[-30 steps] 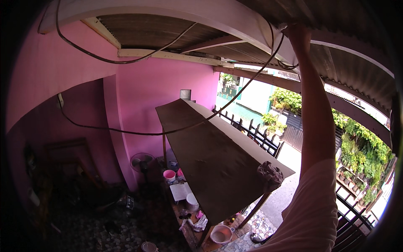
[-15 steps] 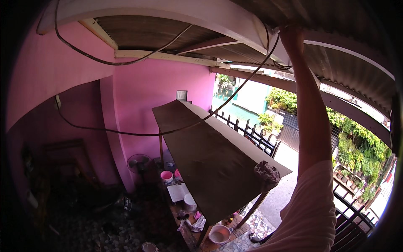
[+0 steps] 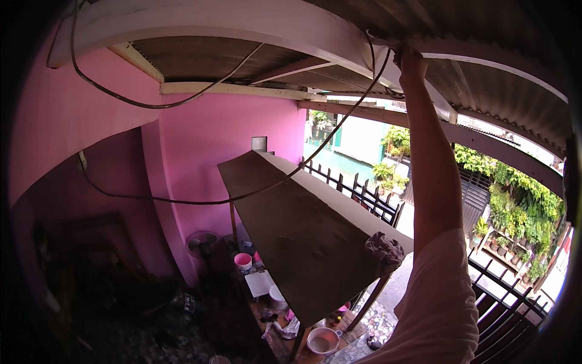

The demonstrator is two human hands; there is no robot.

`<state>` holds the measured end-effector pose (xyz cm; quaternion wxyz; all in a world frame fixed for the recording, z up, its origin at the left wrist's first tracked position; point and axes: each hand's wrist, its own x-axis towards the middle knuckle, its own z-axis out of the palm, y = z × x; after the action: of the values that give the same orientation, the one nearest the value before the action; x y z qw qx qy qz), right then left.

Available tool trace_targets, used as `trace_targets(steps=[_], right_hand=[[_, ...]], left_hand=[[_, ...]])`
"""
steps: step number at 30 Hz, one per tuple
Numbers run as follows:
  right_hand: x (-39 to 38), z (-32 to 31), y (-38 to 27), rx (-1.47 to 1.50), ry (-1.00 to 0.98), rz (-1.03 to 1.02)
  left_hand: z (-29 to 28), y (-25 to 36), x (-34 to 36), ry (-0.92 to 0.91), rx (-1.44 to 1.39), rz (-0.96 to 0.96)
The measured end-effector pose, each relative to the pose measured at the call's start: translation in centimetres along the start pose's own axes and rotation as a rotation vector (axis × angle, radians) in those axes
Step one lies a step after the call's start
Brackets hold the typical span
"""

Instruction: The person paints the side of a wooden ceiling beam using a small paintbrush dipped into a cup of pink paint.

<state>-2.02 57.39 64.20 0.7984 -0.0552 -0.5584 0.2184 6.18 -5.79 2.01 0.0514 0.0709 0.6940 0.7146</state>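
Observation:
My right hand (image 3: 413, 64) is raised high to the underside of the roof, at the white beam (image 3: 339, 37) where it meets a crosspiece. Its fingers are closed; a small dark patch shows at them, too dim to name. Close by on the left hangs a black cable (image 3: 290, 175), which loops down across the view. Below my arm, a crumpled greyish-purple cloth (image 3: 384, 252) lies on the corner of a brown sheet-topped canopy (image 3: 297, 221). My left hand is out of view.
Under the canopy, a table carries a pink tub (image 3: 243, 261), a white board (image 3: 259, 283) and a white basin (image 3: 322, 341). A standing fan (image 3: 202, 244) is by the pink wall (image 3: 224, 121). Black fence railings (image 3: 357, 190) and potted plants (image 3: 512, 233) lie beyond.
My right hand has shifted slightly left and down in the view, along the beam joint. The view itself has tilted a little; the cloth stays on the canopy.

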Motion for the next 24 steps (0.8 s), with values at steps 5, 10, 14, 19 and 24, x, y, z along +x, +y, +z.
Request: trace_targets(steps=[5, 10, 14, 19, 24], right_hand=[[-2.7, -1.8, -4.5, -0.397, 0.146, -0.495], [-3.5, 1.1, -5.7, -0.559, 0.123, -0.796], [-3.9, 1.6, -7.1, -0.429, 0.079, -0.695], [-1.5, -1.1, -5.5, -0.537, 0.190, -0.636], [-5.0, -1.3, -6.4, -0.202, 0.156, -0.645]], left_hand=[[-0.4, -0.9, 0.1, 0.007, -0.078, -0.034], [-0.5, -0.8, 0.2, 0.004, -0.005, -0.070], [-0.3, -0.7, 0.3, -0.010, -0.021, 0.016], [-0.9, -2.9, 1.0, -0.047, -0.039, 0.002], [-0.9, -2.0, 0.8, -0.050, -0.039, 0.004]])
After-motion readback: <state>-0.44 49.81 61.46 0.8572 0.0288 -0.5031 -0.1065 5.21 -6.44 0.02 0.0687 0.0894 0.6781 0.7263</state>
